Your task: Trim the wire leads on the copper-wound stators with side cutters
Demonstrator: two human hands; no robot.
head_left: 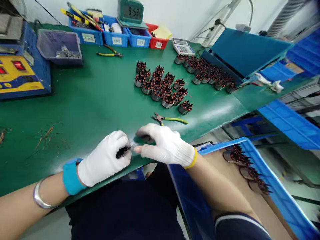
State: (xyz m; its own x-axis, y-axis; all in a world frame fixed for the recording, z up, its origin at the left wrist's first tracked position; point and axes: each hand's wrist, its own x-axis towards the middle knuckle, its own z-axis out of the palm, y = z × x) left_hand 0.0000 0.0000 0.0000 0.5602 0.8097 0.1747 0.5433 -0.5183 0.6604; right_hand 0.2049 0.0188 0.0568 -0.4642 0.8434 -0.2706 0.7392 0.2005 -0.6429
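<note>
My left hand (107, 158), in a white glove with a teal cuff, is closed around a small motor stator (122, 152). Only the stator's dark, copper-toned end and some fine wire ends show; the glove covers the rest. Just to its right is my right hand (162, 143), in a white glove with a yellow hem and a bare thumb tip. Its fingers and thumb are apart and slightly blurred, with the thumb close to the wire ends. Cutting pliers (160, 118) with yellow-green handles lie beyond my right hand.
A group of stators (157, 93) stands mid-bench, with more by a blue panel (247, 50). A blue crate (282, 196) at right holds several stators. Wire scraps (46, 135) lie left. Bins (116, 39), pliers (108, 54) and a clock (131, 11) line the back.
</note>
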